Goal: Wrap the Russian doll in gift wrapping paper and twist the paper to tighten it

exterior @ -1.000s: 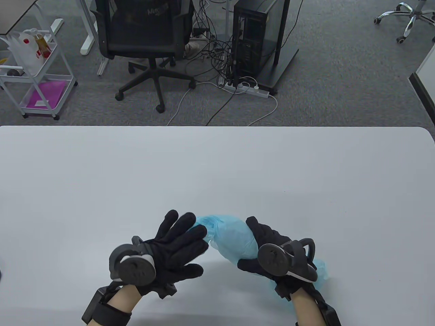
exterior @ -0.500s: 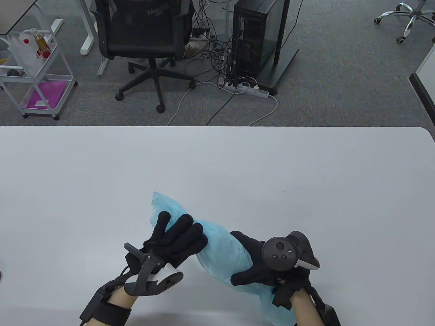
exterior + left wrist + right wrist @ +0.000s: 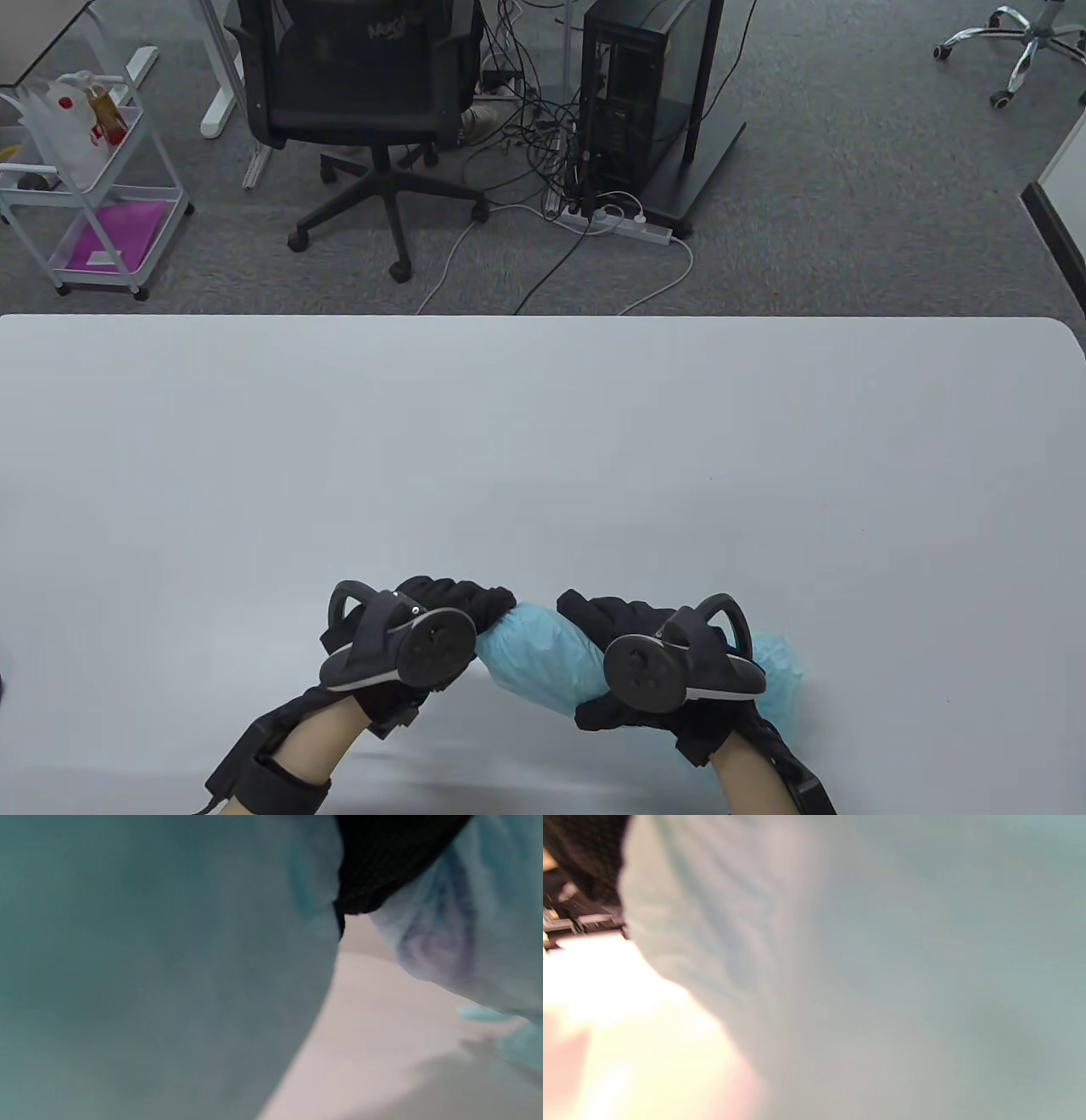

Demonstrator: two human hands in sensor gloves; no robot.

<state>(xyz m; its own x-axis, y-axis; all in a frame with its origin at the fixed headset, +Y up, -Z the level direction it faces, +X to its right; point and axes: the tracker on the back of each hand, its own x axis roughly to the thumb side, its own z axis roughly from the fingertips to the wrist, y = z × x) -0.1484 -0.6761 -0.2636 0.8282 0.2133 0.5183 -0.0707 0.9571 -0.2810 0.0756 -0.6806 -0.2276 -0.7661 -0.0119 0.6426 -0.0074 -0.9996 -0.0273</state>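
- We see our left hand (image 3: 441, 611) low over the near part of the counter (image 3: 543, 441), knuckles up, with its fingers (image 3: 484, 601) curled down over the left end of the light blue wrapping paper (image 3: 539, 666).
- We take this hand to be gripping the paper's end; the end itself is hidden under the glove and the tracker (image 3: 407, 641) strapped to the back of the hand.
- Our right hand (image 3: 628, 671) sits just to the right of the left one, with the wrapped bundle spanning the gap between them.
- Its fingers reach over the top of the bundle and its thumb (image 3: 598, 713) comes round the near side, so it is closed around the paper-covered body.
- The Russian doll is not visible anywhere; we can only see a rounded bulge in the paper between the two hands, and cannot tell how the doll lies inside.
- Loose paper fans out past the right hand, beyond its wrist side, and lies crumpled beside the right tracker (image 3: 670, 666).
- In the left wrist view, blurred blue paper (image 3: 148, 976) fills most of the picture, with a dark gloved fingertip (image 3: 382, 866) pressed against it at the top and pale counter (image 3: 382, 1052) below.
- In the right wrist view, blurred paper (image 3: 882, 963) covers nearly everything; a bit of black glove (image 3: 585, 861) shows at the upper left.
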